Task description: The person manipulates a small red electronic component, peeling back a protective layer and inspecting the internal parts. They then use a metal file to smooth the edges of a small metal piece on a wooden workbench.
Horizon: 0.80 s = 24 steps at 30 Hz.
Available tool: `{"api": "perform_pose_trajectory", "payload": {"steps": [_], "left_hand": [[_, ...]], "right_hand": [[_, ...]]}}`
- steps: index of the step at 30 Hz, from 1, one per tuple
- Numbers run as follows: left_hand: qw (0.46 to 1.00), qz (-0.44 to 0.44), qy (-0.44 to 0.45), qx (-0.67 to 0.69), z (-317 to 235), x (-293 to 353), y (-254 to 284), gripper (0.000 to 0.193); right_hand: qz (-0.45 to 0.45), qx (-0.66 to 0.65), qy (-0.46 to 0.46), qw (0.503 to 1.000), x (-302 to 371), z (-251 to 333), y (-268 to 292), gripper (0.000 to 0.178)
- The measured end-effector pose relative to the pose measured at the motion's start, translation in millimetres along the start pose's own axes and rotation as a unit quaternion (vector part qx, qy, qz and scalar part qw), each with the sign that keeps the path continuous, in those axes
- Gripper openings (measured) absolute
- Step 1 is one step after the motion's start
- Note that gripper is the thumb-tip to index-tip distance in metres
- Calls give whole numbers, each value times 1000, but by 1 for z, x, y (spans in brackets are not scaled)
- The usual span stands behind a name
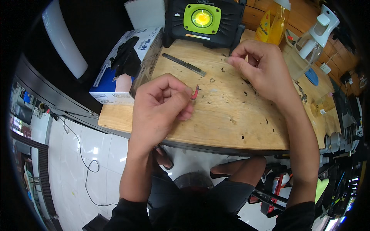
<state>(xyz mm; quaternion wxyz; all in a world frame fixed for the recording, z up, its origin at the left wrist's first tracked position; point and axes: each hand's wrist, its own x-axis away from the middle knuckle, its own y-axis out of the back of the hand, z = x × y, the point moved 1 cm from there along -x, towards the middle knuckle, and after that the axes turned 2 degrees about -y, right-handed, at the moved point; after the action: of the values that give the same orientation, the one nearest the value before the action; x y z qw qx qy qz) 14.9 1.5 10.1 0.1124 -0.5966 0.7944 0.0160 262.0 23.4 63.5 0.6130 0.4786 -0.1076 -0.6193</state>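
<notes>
My left hand (160,106) is closed in a pinch above the table's near left part. Between its thumb and forefinger is a small, curved red strip (195,93) with a darker edge; its exact kind is not clear. My right hand (259,63) is raised over the far right of the wooden table (219,123), thumb and forefinger pressed together. Something tiny may be at those fingertips, but I cannot make it out. A slim grey snap-off knife (184,64) lies flat beyond my left hand. Dark curled scraps (245,93) are scattered between and below my hands.
At the left stands a nitrile glove box (137,57) with a black glove poking out. A lit work lamp (202,23) sits at the back. Along the right are a yellow liquid bottle (273,23), a spray bottle (314,38) and a small amber cup (323,104).
</notes>
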Motion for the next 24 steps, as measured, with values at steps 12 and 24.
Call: {"api": "perform_pose_trajectory", "payload": {"steps": [12,24], "left_hand": [[999,-32,-21,-23,-1,1,-1,14],[999,-25,-18,-7,0,1,3,14]], "right_hand": [[0,-86,-5,996,-9,-15,14,45],[89,-251,-118,957,1,6,-7,11]]}}
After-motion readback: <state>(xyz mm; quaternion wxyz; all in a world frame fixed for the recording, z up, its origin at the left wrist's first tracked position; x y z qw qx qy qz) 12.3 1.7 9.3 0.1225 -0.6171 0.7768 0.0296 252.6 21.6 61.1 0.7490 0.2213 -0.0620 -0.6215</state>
